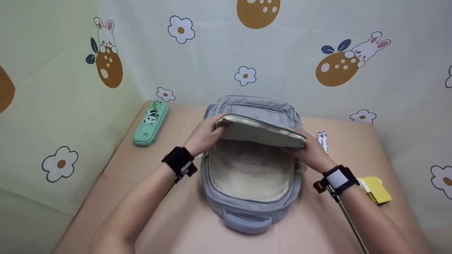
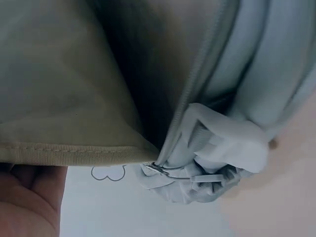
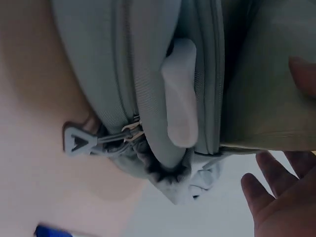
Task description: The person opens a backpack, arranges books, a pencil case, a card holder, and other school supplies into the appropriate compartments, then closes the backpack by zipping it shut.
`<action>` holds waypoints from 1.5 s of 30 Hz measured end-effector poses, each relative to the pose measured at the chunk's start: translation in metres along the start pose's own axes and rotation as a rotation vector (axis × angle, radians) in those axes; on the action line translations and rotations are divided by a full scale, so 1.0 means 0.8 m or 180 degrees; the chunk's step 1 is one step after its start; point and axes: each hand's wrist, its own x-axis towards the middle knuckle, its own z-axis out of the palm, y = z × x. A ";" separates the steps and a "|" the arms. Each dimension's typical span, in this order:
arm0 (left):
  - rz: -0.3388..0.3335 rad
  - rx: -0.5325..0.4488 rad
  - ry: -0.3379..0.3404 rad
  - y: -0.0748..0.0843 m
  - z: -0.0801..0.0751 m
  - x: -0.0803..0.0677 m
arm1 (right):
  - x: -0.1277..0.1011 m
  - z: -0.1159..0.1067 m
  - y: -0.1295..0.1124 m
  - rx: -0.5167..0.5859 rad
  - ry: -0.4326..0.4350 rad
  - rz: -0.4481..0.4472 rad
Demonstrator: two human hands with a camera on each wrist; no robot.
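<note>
Two hands at grey backpack [image 1: 252,208], lying open mid-table: left hand [image 1: 204,135] grips left corner of raised flap [image 1: 261,132], right hand [image 1: 310,151] holds right edge. Fingertips hidden under flap; cream lining visible, compartment depths unclear. Wrist views blurred, show zipper pull [image 3: 76,143] only. Around: panda pencil case [image 1: 151,122] far left, pens [image 1: 323,139] partly behind right hand, yellow box [image 1: 378,188] cut off by right wrist.

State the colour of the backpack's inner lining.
Cream lining; the backpack itself is grey-blue. Head view shows it best.
</note>
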 end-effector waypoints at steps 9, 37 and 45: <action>-0.0249 -0.0752 0.0250 -0.007 0.001 0.025 | 0.031 0.001 0.009 0.0054 0.0245 0.0729; -0.1062 -0.0714 -0.0229 -0.067 0.019 0.042 | 0.073 0.004 0.020 0.0151 -0.0013 0.1491; -0.1160 -0.0701 -0.0123 -0.069 0.027 0.047 | 0.060 -0.001 0.012 0.0214 -0.0206 0.1363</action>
